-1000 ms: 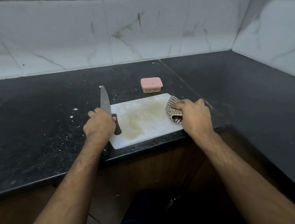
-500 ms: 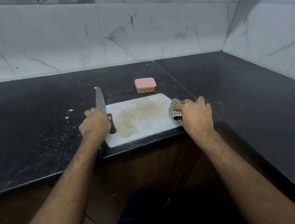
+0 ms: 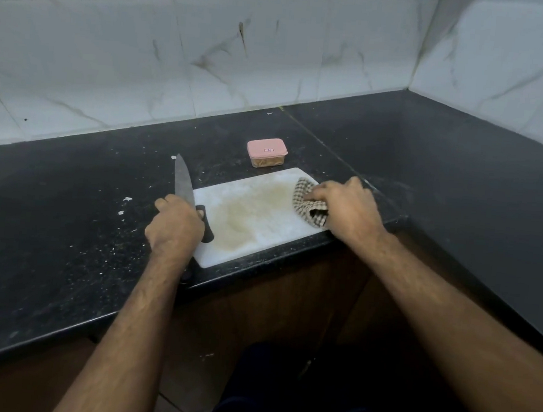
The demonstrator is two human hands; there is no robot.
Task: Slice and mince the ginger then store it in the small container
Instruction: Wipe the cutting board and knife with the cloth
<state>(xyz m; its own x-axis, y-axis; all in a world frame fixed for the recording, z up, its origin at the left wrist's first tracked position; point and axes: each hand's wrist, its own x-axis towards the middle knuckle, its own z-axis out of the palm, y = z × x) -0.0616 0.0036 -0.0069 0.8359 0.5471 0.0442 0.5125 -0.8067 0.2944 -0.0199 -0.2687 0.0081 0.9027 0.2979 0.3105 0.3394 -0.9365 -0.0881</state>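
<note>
A white cutting board (image 3: 256, 217) with a yellowish stain lies at the counter's front edge. Behind it stands the small container (image 3: 267, 153), its pink lid on and ginger showing through the clear wall. My left hand (image 3: 172, 227) rests on the board's left edge over the knife (image 3: 184, 187), whose blade points away along the counter; the black handle pokes out past my thumb. My right hand (image 3: 344, 208) grips a checked cloth (image 3: 309, 204) pressed on the board's right end.
The black stone counter (image 3: 67, 222) bends round a corner to the right, with pale crumbs scattered left of the board. Marble wall tiles (image 3: 210, 54) rise behind it. Wooden cabinet fronts (image 3: 272, 303) lie below the edge.
The right hand with the cloth has shifted slightly across the board's right end. The left hand and knife have stayed in place. The camera has tilted a little.
</note>
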